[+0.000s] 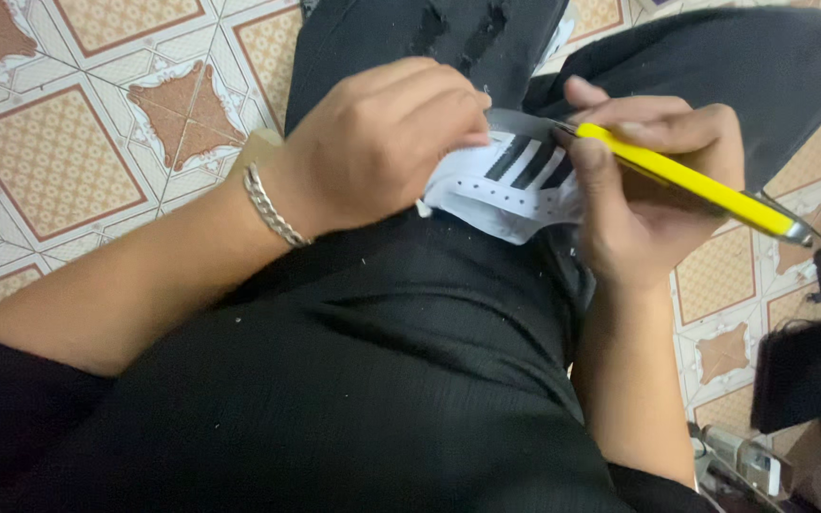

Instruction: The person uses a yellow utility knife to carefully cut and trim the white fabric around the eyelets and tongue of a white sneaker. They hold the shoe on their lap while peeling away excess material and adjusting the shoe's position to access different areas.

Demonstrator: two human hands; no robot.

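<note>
Item, nearest: the person's lap, in black ribbed fabric, filled the lower frame; black trousers ran on toward the far edge.

Item: the left hand (387, 138), a silver chain bracelet (273, 207) at the wrist, was clenched over the upper edge of a white leather shoe piece with three black stripes and a row of small punched holes (515, 185), pinning it against the thigh. The piece lay on the lap between the two hands, partly hidden by the left fingers.

Item: the right hand (643, 185) gripped a slim yellow-handled cutting tool with a metal end (686, 180), its working tip set at the top edge of the striped piece, just beside the left fingertips.

Judgement on handling: the work appeared to be trimming or scraping along that edge. It would go best with the piece held taut, the tip led away from the holding fingers, strokes short and shallow, and the thigh beneath kept out of the blade's path. A slip toward the left fingers looked the main hazard.

Item, surface: a patterned floor of cream and terracotta ceramic tiles (97, 142) lay to the left and far right.

Item, right edge: a black rectangular box-like object (800, 370) with cables, a small red-and-black device above it, and pale oddments near the lower right corner, too blurred to identify.
</note>
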